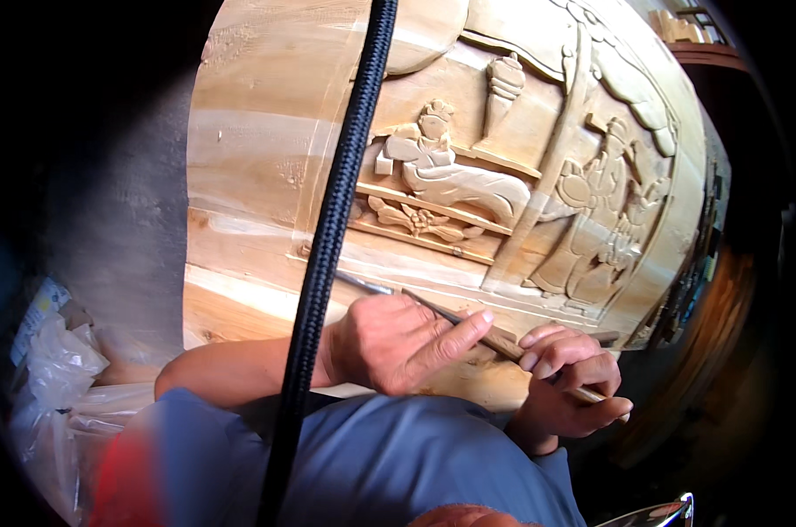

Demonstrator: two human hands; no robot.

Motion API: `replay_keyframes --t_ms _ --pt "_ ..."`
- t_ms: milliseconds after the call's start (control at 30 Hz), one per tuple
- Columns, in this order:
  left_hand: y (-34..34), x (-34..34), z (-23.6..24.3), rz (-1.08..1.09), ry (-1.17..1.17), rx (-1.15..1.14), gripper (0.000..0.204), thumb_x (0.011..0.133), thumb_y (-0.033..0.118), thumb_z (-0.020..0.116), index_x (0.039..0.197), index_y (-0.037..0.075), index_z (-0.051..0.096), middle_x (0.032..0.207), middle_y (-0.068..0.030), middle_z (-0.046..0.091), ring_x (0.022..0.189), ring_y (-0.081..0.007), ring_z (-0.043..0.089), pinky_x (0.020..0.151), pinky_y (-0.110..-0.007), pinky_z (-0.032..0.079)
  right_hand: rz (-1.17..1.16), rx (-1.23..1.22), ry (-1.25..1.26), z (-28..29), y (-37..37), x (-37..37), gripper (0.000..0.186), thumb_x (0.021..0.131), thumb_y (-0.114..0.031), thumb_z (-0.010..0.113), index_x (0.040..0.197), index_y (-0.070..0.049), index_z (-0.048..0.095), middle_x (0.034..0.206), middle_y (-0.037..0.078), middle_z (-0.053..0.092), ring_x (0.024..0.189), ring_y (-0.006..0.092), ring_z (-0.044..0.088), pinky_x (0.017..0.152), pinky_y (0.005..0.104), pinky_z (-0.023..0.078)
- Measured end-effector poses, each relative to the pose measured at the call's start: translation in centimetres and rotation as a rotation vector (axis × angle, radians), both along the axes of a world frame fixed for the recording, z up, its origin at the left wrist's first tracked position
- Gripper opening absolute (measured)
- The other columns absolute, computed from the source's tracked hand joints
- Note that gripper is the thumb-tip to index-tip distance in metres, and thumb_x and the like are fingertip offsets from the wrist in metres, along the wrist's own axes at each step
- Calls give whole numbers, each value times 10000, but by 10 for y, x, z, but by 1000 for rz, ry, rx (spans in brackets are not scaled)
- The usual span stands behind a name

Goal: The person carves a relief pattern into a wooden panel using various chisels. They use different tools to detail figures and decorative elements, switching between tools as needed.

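A carving chisel [501, 343] with a dark metal shaft and a wooden handle slants across the lower edge of a pale wooden panel [248, 176]. My right hand [578, 373] is closed round the handle, its butt end showing below the fingers. Nearer the blade end, my left hand [393, 342] is closed on the shaft, one finger stretched across it. Its other fingers are partly hidden. Just beyond the left knuckles shows a thin metal tool [363, 283]; whether it is held or lying there is unclear. A reclining figure [455, 180] is carved in relief on the panel.
A black braided cable [332, 220] runs down in front of the panel. More carved figures [604, 202] fill its right side. Clear plastic bags [60, 378] lie at the lower left. Several tools [701, 263] line the right side beyond the panel, in shadow.
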State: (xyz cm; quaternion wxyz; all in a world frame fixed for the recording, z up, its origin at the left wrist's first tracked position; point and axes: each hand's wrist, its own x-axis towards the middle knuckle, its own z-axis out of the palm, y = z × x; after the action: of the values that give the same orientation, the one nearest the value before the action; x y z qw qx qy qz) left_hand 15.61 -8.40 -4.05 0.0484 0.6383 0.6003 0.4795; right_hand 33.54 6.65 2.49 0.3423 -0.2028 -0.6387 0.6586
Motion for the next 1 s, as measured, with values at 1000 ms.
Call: replay_keyframes --t_ms 1000 --pt "-32 -18 29 -12 659 -185 393 903 108 843 1262 -32 767 653 27 388 538 -119 380 501 -321 263 63 -305 -174 -9 16 85 985 1083 -780 389 1030 125 772 1010 305 737 863 355 748 724 443 647"
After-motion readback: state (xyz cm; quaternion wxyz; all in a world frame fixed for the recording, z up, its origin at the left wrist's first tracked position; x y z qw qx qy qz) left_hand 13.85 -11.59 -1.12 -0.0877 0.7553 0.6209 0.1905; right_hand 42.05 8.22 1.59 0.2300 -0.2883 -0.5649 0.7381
